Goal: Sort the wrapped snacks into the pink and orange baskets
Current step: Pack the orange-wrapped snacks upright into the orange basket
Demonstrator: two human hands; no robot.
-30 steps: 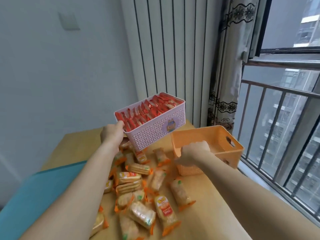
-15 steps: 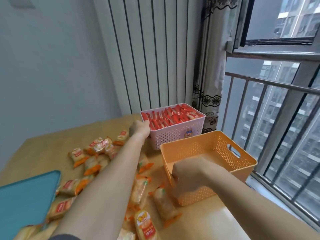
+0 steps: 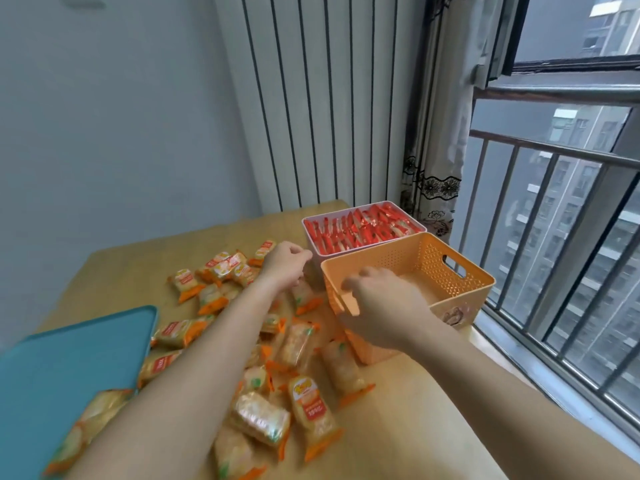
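Your left grip [image 3: 285, 265] curled at pink basket [image 3: 341, 212] corner — hold unclear | right grip [image 3: 377, 306] released over orange basket [image 3: 460, 296] rim | snacks [image 3: 304, 344] loose on tabletop [image 3: 415, 427], red ones fill pink | risk: your forearms sweep packs off — or shove the empty orange basket.

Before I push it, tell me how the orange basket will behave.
The orange basket looks empty, its plastic walls perforated: probably light yet stiff. On the smooth table it should slide easily. Pushed high at the rim, it might tip.
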